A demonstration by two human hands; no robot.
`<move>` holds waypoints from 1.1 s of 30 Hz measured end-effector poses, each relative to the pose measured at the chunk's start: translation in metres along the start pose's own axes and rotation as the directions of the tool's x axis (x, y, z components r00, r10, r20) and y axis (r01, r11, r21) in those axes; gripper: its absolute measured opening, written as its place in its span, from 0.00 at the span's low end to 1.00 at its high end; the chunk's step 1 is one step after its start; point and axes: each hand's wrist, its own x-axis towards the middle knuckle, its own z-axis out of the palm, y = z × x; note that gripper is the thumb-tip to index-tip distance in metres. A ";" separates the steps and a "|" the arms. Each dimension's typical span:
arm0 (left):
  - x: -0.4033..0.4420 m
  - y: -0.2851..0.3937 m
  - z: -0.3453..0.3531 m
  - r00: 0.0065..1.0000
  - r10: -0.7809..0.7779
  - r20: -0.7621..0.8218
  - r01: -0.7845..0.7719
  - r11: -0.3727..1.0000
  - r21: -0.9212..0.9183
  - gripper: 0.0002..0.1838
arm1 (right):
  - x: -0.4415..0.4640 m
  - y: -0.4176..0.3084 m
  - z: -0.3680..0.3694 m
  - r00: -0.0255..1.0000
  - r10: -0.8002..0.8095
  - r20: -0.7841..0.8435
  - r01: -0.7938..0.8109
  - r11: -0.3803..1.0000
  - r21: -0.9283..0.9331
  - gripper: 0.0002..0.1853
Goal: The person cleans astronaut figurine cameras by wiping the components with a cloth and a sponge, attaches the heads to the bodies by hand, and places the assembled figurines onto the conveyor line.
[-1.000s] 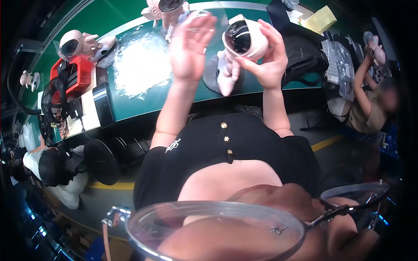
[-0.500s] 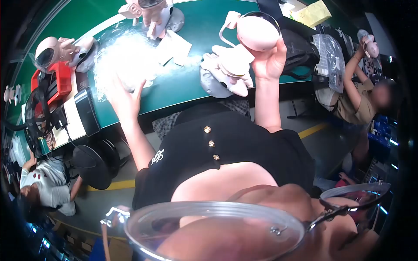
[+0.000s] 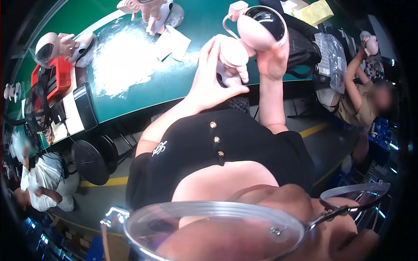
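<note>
A pinkish-white round helmet head with a dark glossy visor is in my right hand, lifted off and tilted up. Beside it my left hand wraps round the astronaut figure's body, its thumb stretched toward me. The body's pale round top faces up, and its grey base is mostly hidden by my left hand. A curved pale strip links the helmet to a small square pack. To the left, a bright crumpled clear plastic sheet lies on the green table near a white paper.
Other astronaut figures stand at the back and left. A red bin and a black box are at the left. A black bag and yellow block lie right. Co-workers sit on both sides.
My left hand has moved right from the plastic sheet to the figure's body. My right hand has turned the helmet, so its visor now shows.
</note>
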 end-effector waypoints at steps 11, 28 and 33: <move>0.046 -0.045 -0.024 0.989 -0.035 0.141 0.113 0.801 -0.588 0.71 | -0.001 -0.016 0.000 0.999 -0.008 0.046 0.021 0.953 -0.302 0.35; 0.040 0.000 -0.032 0.981 -0.181 -0.074 0.144 0.923 -0.357 0.67 | -0.011 0.044 -0.034 0.986 -0.077 -0.149 -0.010 0.861 -0.509 0.31; 0.039 -0.007 -0.024 0.976 -0.146 -0.159 0.051 0.873 -0.486 0.67 | 0.015 -0.004 0.014 0.954 0.037 0.298 0.131 0.841 -0.525 0.59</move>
